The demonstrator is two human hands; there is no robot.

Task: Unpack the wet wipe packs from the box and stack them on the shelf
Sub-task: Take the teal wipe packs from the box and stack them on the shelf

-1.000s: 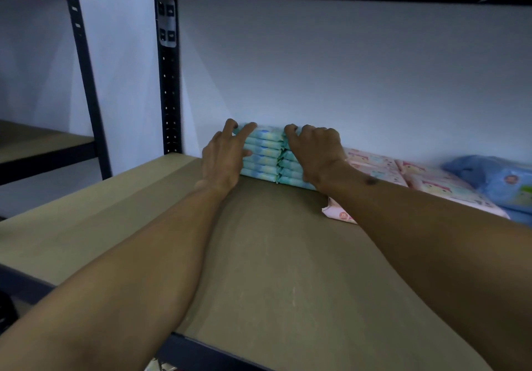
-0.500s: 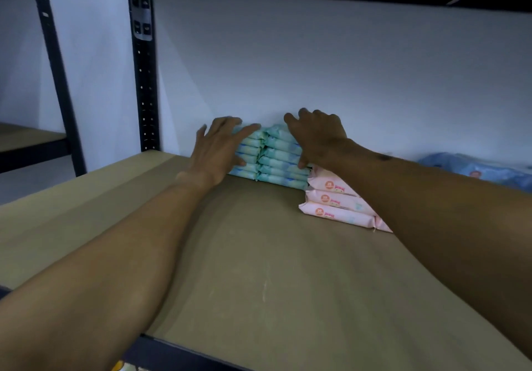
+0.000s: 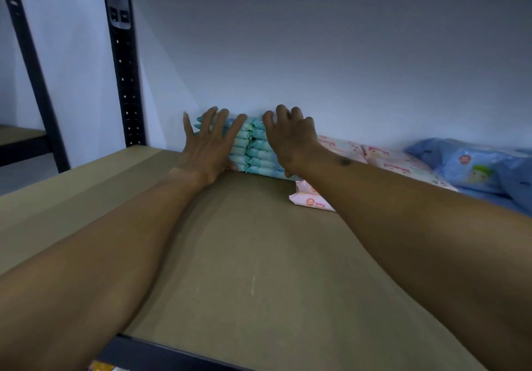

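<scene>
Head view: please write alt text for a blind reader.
The left hand and right hand rest on teal wet wipe packs stacked at the back of a shelf. Pink packs and blue packs lie to the right.

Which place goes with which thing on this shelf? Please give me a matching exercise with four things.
Things:
1. teal packs
2. pink packs
3. blue packs
4. black post

Places:
A. at the back left corner of the shelf
B. farthest to the right
C. between the left hand and the right hand
D. just right of the teal packs

Pairs: 1-C, 2-D, 3-B, 4-A
</scene>
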